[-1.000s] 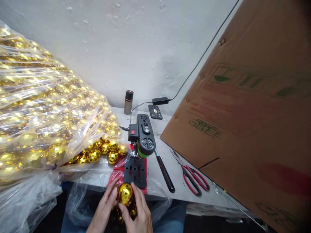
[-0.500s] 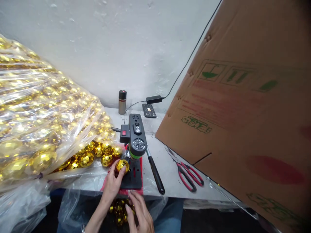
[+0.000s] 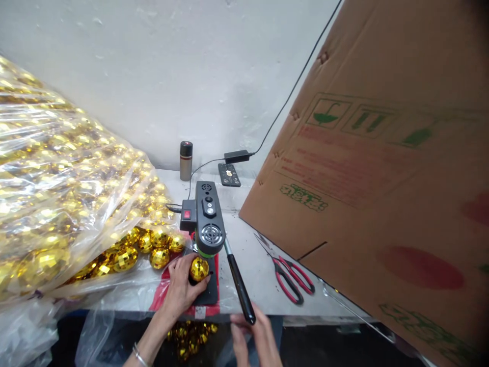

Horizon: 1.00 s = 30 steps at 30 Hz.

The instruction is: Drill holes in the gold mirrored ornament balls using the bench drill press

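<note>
My left hand (image 3: 183,285) holds a gold mirrored ball (image 3: 199,268) between thumb and fingers. The ball sits on the black base plate (image 3: 208,293), just below the head of a small black bench drill press (image 3: 210,214). A black lever handle (image 3: 240,288) sticks out from the press toward me. At its tip is my right hand (image 3: 257,336), below the handle with fingers apart, not wrapped round it; whether it touches is unclear. More gold balls (image 3: 191,339) lie low in front of me, under the table edge.
A clear plastic bag (image 3: 76,193) full of gold balls fills the left side. Red-handled scissors (image 3: 290,278) lie right of the lever, beside a large cardboard box (image 3: 362,178). Behind stand a bottle (image 3: 186,162), a black power adapter (image 3: 237,156) and a phone-like slab (image 3: 229,175).
My left hand has brought the ball right under the press head. My right hand has moved right, from below the base to the lever's tip. The view has shifted slightly.
</note>
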Each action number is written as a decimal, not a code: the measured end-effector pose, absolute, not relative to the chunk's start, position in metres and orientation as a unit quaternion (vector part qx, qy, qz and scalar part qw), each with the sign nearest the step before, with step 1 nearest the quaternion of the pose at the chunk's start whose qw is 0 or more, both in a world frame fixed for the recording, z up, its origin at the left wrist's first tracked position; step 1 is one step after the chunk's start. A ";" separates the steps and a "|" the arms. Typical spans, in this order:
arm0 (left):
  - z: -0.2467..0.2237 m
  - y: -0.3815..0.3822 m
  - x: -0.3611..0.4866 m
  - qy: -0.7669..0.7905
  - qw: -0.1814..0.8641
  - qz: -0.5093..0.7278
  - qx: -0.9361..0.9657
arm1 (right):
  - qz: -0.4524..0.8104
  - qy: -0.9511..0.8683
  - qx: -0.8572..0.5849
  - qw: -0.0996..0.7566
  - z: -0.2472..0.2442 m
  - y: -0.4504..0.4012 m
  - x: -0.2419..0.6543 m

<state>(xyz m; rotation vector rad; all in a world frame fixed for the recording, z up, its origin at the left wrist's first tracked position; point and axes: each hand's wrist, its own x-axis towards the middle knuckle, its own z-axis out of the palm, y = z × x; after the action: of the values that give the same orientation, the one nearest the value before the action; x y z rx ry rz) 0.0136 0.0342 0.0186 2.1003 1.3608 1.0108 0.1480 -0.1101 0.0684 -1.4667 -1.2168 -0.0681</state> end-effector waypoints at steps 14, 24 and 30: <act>0.022 0.033 0.018 0.475 0.286 0.311 0.772 | -0.094 -0.684 -0.421 0.588 0.164 -0.028 0.165; 0.019 0.030 0.023 0.479 0.286 0.320 0.766 | -0.131 -0.569 -0.477 0.657 0.122 -0.025 0.141; 0.024 0.030 0.024 0.490 0.291 0.313 0.760 | -0.122 -0.572 -0.475 0.658 0.118 -0.025 0.141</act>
<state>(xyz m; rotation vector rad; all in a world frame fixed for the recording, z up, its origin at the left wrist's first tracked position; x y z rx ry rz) 0.0243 0.0300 0.0235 2.0258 1.3070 0.8350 0.1412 -0.0255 0.1177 -1.0759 -1.2943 -0.2772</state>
